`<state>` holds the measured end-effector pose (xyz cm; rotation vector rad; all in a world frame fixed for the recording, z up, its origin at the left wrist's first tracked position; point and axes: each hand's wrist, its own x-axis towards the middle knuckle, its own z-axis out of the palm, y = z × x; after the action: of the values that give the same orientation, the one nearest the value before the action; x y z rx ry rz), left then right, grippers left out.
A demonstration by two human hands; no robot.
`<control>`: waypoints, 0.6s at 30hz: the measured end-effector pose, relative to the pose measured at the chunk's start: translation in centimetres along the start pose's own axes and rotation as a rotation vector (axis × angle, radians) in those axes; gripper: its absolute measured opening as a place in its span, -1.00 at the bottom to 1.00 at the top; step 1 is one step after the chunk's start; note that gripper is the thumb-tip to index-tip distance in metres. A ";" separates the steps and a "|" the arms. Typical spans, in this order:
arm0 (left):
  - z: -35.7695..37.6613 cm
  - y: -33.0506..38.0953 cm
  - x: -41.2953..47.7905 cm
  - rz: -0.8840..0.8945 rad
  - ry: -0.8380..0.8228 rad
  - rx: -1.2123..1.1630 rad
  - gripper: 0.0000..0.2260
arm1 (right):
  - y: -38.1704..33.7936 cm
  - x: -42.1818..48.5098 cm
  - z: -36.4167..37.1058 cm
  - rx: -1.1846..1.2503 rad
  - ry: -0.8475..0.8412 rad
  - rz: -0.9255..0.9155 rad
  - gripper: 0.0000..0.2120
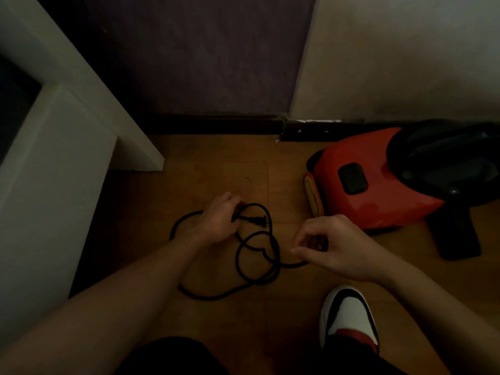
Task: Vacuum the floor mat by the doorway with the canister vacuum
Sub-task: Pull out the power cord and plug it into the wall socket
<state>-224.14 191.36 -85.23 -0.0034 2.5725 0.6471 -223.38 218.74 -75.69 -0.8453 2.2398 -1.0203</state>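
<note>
left hand (219, 220) grips looped cord (213, 297) near its plug (255, 221), on floor (230, 169) between cabinet (54, 185) and vacuum (378, 201); right hand (332, 247) curled, hold unclear.

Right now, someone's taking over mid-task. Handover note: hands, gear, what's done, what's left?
Left hand: grips the cord just behind the plug.
Right hand: fingers curled, seems to pinch the cord further along.
Gear: the cord lies in loose loops on the wood floor; the plug is free, in no socket. The red vacuum sits on the floor to the right.
Done: cord is out.
Left: plug in, then vacuum the mat, which is not in view.
</note>
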 end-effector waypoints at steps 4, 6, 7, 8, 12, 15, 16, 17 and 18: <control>-0.3 0.0 -0.3 0.002 -0.003 0.030 -0.51 | 0.6 -0.1 0.2 -0.012 0.004 -0.002 -0.94; -0.4 -1.0 -0.5 -0.012 0.018 0.048 -0.55 | 0.7 -0.1 0.2 -0.029 -0.003 -0.007 -0.95; -0.6 -1.5 -0.6 -0.015 0.030 0.073 -0.58 | 0.7 -0.1 0.2 -0.034 -0.004 -0.007 -0.94; -0.8 -2.0 -0.8 -0.012 0.036 0.106 -0.62 | 0.8 -0.1 0.2 -0.036 -0.004 -0.005 -0.91; -1.1 -3.3 -1.2 0.006 0.008 0.191 -0.73 | 0.9 0.3 0.3 -0.043 -0.001 -0.001 -0.92; -1.2 -3.6 -1.4 -0.070 -0.079 0.274 -0.60 | 0.8 0.6 0.4 -0.032 -0.011 0.005 -0.95; -1.3 -3.6 -1.6 -0.120 -0.096 0.307 -0.54 | 0.7 0.6 0.4 -0.029 -0.016 0.006 -0.94; -1.6 -3.5 -1.8 -0.171 -0.088 0.324 -0.51 | 0.7 0.7 0.5 -0.029 -0.019 0.010 -0.94; -1.9 -3.5 -2.0 -0.222 -0.059 0.312 -0.52 | 0.7 0.8 0.5 -0.031 -0.017 0.014 -0.96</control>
<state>-222.81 187.14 -84.43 -0.1618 2.5405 0.1593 -223.74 218.31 -76.68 -0.8470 2.2492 -0.9707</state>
